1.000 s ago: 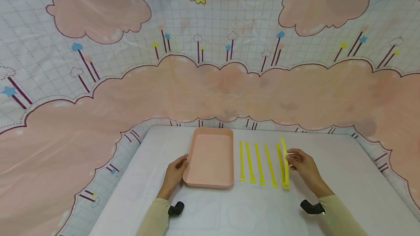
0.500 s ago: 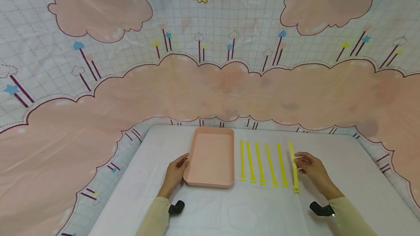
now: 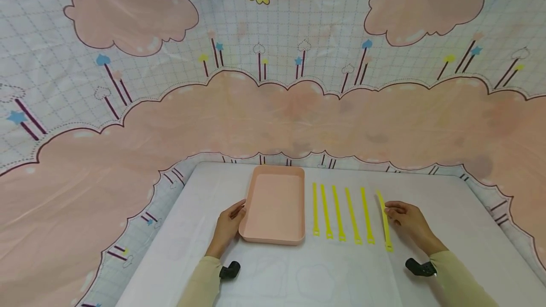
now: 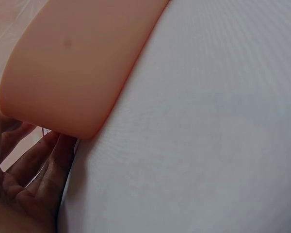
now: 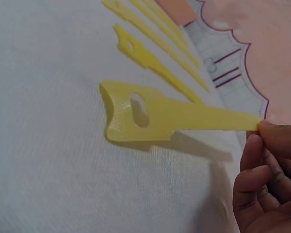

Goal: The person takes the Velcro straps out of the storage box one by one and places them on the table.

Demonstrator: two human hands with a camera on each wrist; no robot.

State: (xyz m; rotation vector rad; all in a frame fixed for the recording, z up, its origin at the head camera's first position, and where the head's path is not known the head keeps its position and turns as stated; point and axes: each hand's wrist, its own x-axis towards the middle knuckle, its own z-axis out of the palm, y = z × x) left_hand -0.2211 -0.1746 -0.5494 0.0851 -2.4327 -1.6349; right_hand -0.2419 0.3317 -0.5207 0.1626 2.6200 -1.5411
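A flat yellow hook-and-loop cable tie [image 3: 385, 221], slotted at its wide end, is pinched between thumb and finger of my right hand [image 3: 407, 221]. In the right wrist view its slotted head [image 5: 131, 114] points away from the hand over the white cloth and casts a shadow. Several similar yellow ties [image 3: 350, 214] lie in a row, roughly parallel, left of the held one. A shallow peach tray [image 3: 276, 207] stands left of that row. My left hand [image 3: 230, 224] rests against the tray's left side near its front corner, fingertips partly hidden behind the tray wall in the left wrist view.
A white cloth-covered table [image 3: 320, 274] bears everything. Behind and beside it hangs a patterned sheet [image 3: 277, 117] with peach clouds. Each wrist wears a black device, the left one [image 3: 229, 271] and the right one [image 3: 420, 267], close over the table.
My right hand has carried the held tie rightward from the row, then slightly lowered its far end toward the cloth. My left hand and the tray keep their place.
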